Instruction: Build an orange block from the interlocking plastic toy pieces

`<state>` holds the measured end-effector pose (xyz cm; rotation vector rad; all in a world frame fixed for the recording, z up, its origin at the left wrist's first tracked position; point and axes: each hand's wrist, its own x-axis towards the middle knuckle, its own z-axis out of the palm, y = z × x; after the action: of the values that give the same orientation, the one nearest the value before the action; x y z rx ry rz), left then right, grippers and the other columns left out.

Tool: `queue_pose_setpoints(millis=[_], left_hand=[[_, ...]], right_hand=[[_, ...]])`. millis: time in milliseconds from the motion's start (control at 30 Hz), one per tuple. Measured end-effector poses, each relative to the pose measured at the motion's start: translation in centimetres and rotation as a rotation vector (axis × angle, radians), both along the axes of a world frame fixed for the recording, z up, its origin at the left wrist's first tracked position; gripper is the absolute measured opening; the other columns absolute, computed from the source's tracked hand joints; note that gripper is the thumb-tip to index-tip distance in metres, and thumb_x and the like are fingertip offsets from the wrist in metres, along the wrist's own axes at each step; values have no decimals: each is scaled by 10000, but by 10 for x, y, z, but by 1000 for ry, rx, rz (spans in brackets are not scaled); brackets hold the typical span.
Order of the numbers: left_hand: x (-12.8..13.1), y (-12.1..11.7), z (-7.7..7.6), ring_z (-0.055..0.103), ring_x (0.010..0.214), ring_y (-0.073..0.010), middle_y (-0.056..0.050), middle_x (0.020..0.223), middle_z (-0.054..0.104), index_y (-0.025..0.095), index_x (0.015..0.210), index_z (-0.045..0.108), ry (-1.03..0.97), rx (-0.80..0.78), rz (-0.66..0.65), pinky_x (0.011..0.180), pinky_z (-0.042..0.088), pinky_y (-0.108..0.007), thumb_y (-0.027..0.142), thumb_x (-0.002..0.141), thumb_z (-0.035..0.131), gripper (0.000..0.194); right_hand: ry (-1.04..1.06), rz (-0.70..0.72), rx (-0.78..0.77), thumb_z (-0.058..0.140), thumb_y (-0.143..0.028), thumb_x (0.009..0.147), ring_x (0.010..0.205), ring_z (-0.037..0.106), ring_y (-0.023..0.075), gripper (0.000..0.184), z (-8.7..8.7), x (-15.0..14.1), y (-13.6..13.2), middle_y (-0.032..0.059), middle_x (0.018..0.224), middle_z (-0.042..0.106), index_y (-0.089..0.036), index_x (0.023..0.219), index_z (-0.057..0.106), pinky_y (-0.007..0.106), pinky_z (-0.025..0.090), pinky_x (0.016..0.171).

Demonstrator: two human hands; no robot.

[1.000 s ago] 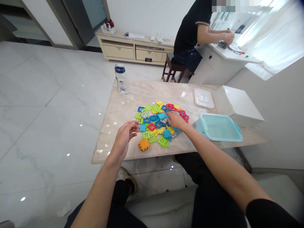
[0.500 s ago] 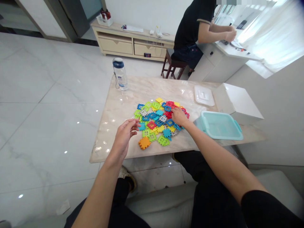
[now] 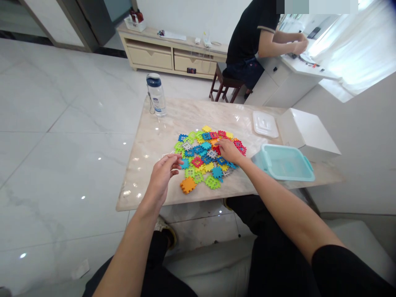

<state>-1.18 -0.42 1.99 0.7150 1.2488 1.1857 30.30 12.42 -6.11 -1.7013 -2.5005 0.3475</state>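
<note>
A pile of colourful notched plastic building tiles (image 3: 198,161) lies on the table. My left hand (image 3: 163,170) hovers at the left side of the pile, fingers loosely curled and apart, with nothing visible in it. Beneath and beside it are a white lattice tile (image 3: 168,154) and a light blue tile (image 3: 185,164). My right hand (image 3: 229,150) reaches into the upper right of the pile, fingers stretched out, fingertips at an orange tile (image 3: 213,142). Red tiles (image 3: 238,144) lie around that hand. A thicker orange block (image 3: 188,185) sits at the pile's near left.
The marble-patterned table (image 3: 136,181) also bears a water bottle (image 3: 156,95), a clear lid (image 3: 265,123), a turquoise bin (image 3: 289,163) and a white box (image 3: 312,134). Beyond, a person (image 3: 253,37) sits on a stool (image 3: 223,82) at a white counter.
My right hand has shifted slightly left. A blue tile near its fingertips has moved up and left, and an orange tile now shows there. My left hand has barely moved.
</note>
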Motion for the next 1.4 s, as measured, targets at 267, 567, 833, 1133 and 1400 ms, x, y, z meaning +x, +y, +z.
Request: queue_pose_setpoints(millis=[267,567,833,1133,1400], left_hand=[[0,2,0,641,793,-155,-68,921,756,159,988,784,6,-13,0,689,471,-236,485,761,825,399],[-3,1,-1,634,786,-147,-65,930,762,164,981,788,3,-5,10,697,470,-244,474,765,817,379],[-14,-3,2,636,798,-147,-63,914,761,168,968,799,-15,3,38,715,472,-251,467,782,812,352],[-23,-7,10,636,775,-154,-68,894,766,182,947,803,-27,24,41,702,463,-256,449,804,777,304],[-13,-2,4,662,810,-166,-71,914,769,179,951,800,31,37,-9,721,468,-262,487,801,798,342]], right_hand=[[-101,-79,-73,475,-103,960,1392,586,374,513,-13,-2,-4,201,1497,679,-138,1441,650,538,434,1185],[-92,-261,-73,588,-553,1058,1445,535,438,613,-17,-13,1,243,1549,623,-125,1497,575,582,403,1222],[12,-438,-83,673,-464,1003,1430,556,418,596,-20,-43,9,227,1506,650,-134,1493,593,545,440,1201],[224,-565,-61,741,-292,850,1076,740,289,386,-11,-53,15,123,1159,813,-172,1215,779,349,540,954],[286,-491,-66,656,-319,883,691,611,189,203,33,-33,4,30,722,707,-182,741,705,284,422,660]])
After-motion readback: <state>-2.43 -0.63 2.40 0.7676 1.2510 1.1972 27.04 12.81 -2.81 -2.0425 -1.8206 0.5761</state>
